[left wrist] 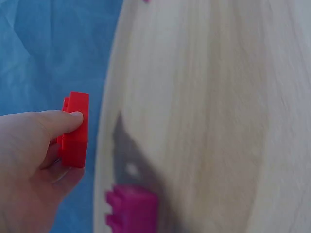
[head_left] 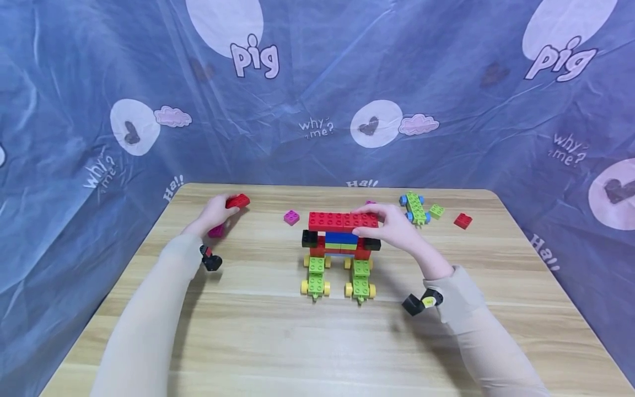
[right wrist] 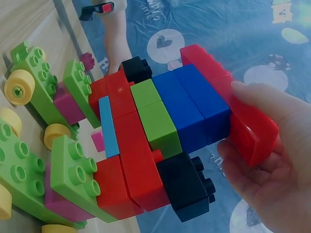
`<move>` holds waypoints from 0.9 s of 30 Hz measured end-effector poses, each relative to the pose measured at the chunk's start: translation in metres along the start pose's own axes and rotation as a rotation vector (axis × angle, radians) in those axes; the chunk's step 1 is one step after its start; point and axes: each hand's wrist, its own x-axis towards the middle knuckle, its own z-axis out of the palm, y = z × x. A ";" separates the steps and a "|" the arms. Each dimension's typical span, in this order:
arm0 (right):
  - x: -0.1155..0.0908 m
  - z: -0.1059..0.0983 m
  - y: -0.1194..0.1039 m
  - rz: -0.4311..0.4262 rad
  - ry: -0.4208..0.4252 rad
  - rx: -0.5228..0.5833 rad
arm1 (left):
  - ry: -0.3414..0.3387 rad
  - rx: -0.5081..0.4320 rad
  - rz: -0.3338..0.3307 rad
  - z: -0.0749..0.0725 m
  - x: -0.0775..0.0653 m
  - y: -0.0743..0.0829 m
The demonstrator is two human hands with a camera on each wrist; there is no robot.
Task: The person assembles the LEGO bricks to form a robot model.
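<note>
My left hand holds a red toy brick above the back left of the table. In the left wrist view, thumb and fingers pinch that brick on its two faces, its studs turned sideways. A built model stands mid-table on two lime green wheeled bases with yellow wheels. Stacked in it are red, lime and blue bricks, with a black brick jutting out at each side. Across its top lie red bricks. At their right end my right hand grips the red top brick between thumb and fingers.
A magenta brick lies below my left hand, another magenta brick left of the model. Behind my right hand are a lime base with blue wheels, a lime brick and a red brick. Blue cloth hangs behind the table.
</note>
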 end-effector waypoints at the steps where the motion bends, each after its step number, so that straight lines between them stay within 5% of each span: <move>1: 0.000 0.000 0.000 -0.002 -0.002 -0.003 | 0.004 -0.006 0.005 -0.001 0.000 0.003; 8: 0.003 -0.002 -0.001 0.011 -0.021 -0.007 | 0.079 0.003 0.127 -0.007 -0.001 0.037; 27: 0.008 -0.008 -0.008 -0.014 0.001 0.055 | 0.069 -0.023 0.449 -0.006 -0.029 0.159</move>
